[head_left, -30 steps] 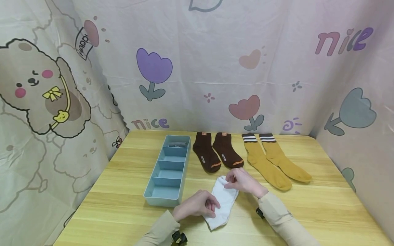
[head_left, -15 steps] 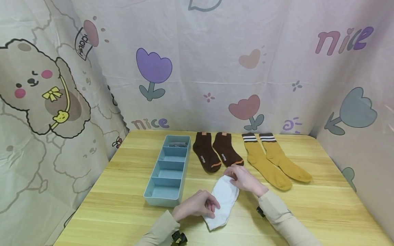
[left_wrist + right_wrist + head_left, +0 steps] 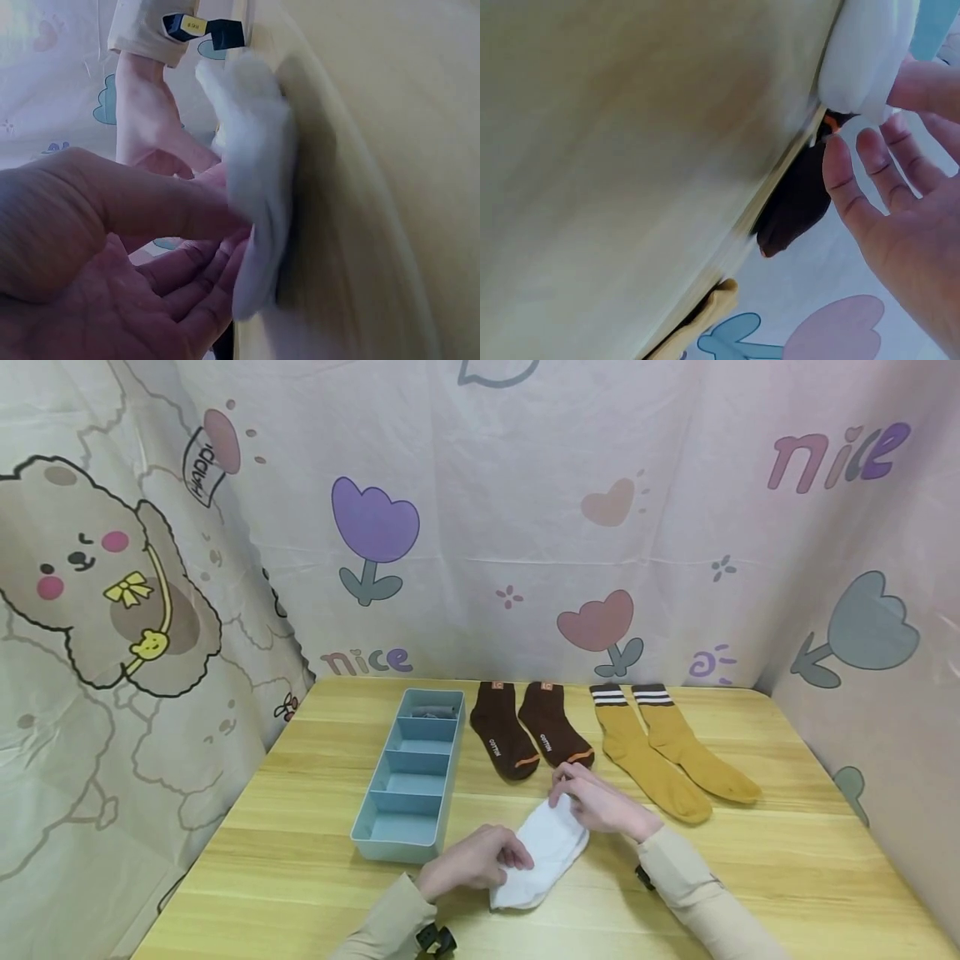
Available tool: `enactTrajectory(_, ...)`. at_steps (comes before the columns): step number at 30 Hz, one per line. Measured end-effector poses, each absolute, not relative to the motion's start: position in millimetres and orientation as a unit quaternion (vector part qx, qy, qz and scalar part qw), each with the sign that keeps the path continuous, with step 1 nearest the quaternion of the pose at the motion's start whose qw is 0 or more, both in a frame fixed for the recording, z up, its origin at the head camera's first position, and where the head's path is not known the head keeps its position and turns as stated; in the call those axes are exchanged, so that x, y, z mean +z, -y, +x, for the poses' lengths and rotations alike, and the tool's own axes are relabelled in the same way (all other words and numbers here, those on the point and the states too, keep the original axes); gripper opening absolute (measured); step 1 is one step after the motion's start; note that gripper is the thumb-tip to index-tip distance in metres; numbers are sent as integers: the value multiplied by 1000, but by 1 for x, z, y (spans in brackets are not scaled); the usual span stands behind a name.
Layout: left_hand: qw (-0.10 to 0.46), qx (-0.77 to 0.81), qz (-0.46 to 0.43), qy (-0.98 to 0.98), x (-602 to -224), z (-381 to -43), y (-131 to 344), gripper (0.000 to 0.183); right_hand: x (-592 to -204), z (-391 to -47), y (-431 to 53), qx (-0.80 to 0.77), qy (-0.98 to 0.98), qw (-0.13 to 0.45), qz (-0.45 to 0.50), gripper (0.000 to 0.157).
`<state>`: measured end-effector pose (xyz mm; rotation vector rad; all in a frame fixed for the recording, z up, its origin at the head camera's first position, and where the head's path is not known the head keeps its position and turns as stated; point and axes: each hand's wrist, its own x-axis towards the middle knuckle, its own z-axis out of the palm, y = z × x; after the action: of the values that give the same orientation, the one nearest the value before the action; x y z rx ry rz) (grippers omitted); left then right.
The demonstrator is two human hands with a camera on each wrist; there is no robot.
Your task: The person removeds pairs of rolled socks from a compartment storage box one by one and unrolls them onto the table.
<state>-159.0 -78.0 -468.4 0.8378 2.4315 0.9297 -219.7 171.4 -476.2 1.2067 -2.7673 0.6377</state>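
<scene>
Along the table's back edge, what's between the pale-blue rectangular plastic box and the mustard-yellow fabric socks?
Two dark-brown fabric socks with orange toe lines, lying side by side. The head view shows this.

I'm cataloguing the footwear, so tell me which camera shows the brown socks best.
The head view: both brown socks lie nearly whole there, with cuffs, COTTON lettering and orange toe stripes visible. The right wrist view catches only dark brown fabric from the side and a bit of orange; the left wrist view shows none of them.
</scene>
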Motion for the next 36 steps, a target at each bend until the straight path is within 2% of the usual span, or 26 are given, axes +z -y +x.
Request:
enactTrajectory(5,182,334,283,-880,-467,-159,81,56,-473,-215,-179,197,906,1,375,29)
enactTrajectory(10,151,329,270,-892,-469,-158,81,58,-469,-209,-189,196,911,-20,361,19)
enactTrajectory(16,81,331,266,-902,-474,-158,80,35,-467,-202,-196,211,911,-51,351,12)
enactTrajectory(18,72,327,262,-905,-476,-158,80,20,-467,-200,-197,213,911,-56,348,11)
enactTrajectory(20,68,320,259,-909,-477,-158,79,15,-467,-198,-197,213,913,-59,344,9)
enactTrajectory(29,54,298,265,-915,-476,-158,78,44,-468,-186,-196,239,909,-81,332,13)
enactTrajectory(36,22,285,264,-921,-478,-159,76,53,-470,-178,-191,306,897,-107,300,19)
